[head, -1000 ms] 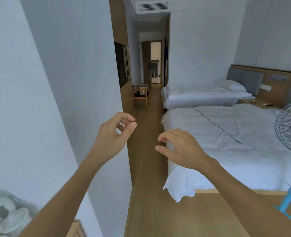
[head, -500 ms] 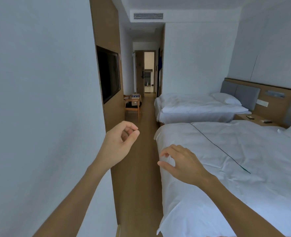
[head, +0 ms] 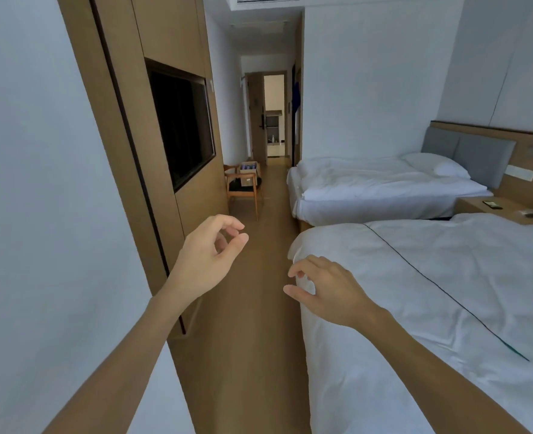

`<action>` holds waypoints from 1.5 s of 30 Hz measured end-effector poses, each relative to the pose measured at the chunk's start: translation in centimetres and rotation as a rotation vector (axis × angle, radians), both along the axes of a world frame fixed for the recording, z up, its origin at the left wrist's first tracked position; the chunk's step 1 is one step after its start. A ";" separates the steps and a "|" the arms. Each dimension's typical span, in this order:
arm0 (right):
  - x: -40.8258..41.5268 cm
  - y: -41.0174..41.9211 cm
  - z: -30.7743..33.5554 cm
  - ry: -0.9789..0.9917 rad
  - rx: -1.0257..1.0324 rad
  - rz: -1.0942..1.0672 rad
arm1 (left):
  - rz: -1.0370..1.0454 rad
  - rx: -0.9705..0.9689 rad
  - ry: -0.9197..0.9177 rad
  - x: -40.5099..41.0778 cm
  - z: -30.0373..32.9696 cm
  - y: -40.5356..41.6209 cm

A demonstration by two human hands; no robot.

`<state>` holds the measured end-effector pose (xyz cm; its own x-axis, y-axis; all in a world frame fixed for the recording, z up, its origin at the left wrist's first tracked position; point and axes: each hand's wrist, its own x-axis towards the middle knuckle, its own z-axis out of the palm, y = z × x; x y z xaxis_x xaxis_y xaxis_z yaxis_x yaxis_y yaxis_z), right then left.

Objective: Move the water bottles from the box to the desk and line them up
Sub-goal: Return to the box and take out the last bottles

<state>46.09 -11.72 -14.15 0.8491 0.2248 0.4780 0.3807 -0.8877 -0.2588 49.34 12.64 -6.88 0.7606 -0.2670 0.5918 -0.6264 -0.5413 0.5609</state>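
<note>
Wood floor (head: 258,308): head view, a tan plank aisle running toward 12 o'clock between a wood wall panel (head: 171,32) and two beds.
Left hand (head: 207,256): raised over the aisle at 11 o'clock, fingers loosely curled toward the thumb, holding nothing.
Right hand (head: 327,291): at 1 o'clock over the corner of the near bed (head: 431,308), fingers loosely bent, thumb out, empty.
Box (head: 248,172): far down the aisle at 12 o'clock, on a wooden chair (head: 243,191) (bottle tops show in it, too small to count).
Television (head: 180,126): dark screen set in the panel at 10 o'clock.
Far bed (head: 384,189): at 2 o'clock, white pillow (head: 435,164) at its head.
</note>
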 end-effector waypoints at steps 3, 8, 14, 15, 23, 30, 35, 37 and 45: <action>7.2 -1.5 0.0 0.026 0.001 0.025 | 0.019 0.000 0.001 6.3 0.2 -1.4; 18.2 -2.6 0.5 0.041 0.011 0.095 | 0.054 0.015 0.014 15.9 0.4 -2.6; 30.4 -2.4 0.3 0.053 -0.009 0.160 | 0.097 -0.017 0.039 27.2 -0.5 -2.3; 32.6 -2.3 0.1 0.054 -0.013 0.165 | 0.099 -0.022 0.038 29.3 -0.8 -2.3; 51.0 -1.5 -1.2 0.058 -0.024 0.119 | 0.076 -0.043 0.056 48.2 -2.2 -1.4; 65.2 -1.4 -0.1 0.052 -0.025 0.040 | 0.030 -0.014 0.063 64.0 -1.2 -1.8; 74.3 -2.7 0.1 0.052 -0.019 0.008 | -0.002 0.006 0.040 73.7 -1.0 -2.5; 78.2 -3.4 -0.1 0.046 -0.026 0.002 | -0.012 0.022 0.041 77.8 -1.2 -3.0; 96.0 -7.9 0.1 0.060 -0.037 0.036 | -0.010 0.025 0.006 95.3 -1.2 -7.4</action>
<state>142.09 -19.58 -14.06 0.8673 0.2719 0.4170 0.3969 -0.8832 -0.2497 144.69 5.24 -8.09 0.7613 -0.2892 0.5803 -0.6285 -0.5490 0.5509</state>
